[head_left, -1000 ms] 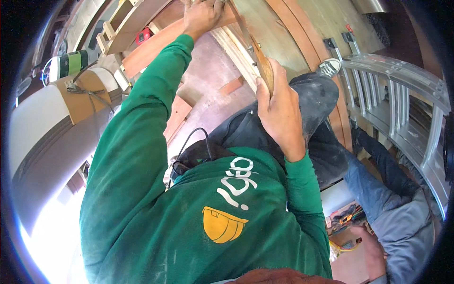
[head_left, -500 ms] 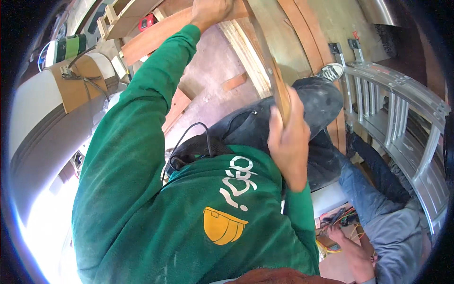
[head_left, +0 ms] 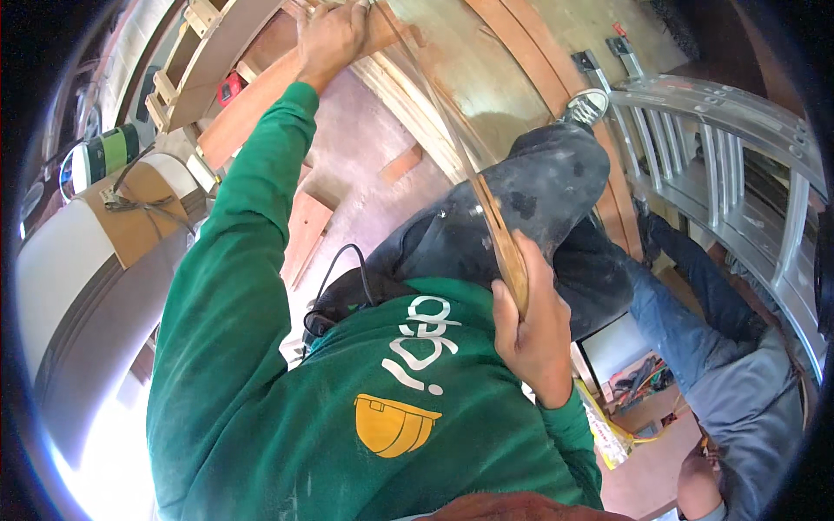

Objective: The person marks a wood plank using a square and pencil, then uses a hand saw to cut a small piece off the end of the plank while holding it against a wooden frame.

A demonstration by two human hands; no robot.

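My right hand [head_left: 540, 334] is closed round the wooden handle [head_left: 506, 252] of a long, narrow tool with a thin blade [head_left: 449, 122], held over my bent dark-trousered leg [head_left: 556, 200]. The blade reaches up to a bundle of pale timber strips [head_left: 404, 104] and an orange-brown board [head_left: 248, 113] at the top. My left hand [head_left: 334, 39] grips the wood up there, fingers curled near the blade's far end; exactly which piece it holds is unclear.
An aluminium ladder [head_left: 712, 139] lies at right. A co-worker in grey [head_left: 743, 408] is low at lower right beside some tools [head_left: 634, 382]. At left are a curved white piece [head_left: 65, 252], a green-and-white container [head_left: 104, 154], a red device [head_left: 230, 87] and slotted wooden frames [head_left: 187, 78].
My right hand has drawn down toward my body with the tool. My left hand stays up on the wood, now slightly further left in view. The co-worker's arm has shifted.
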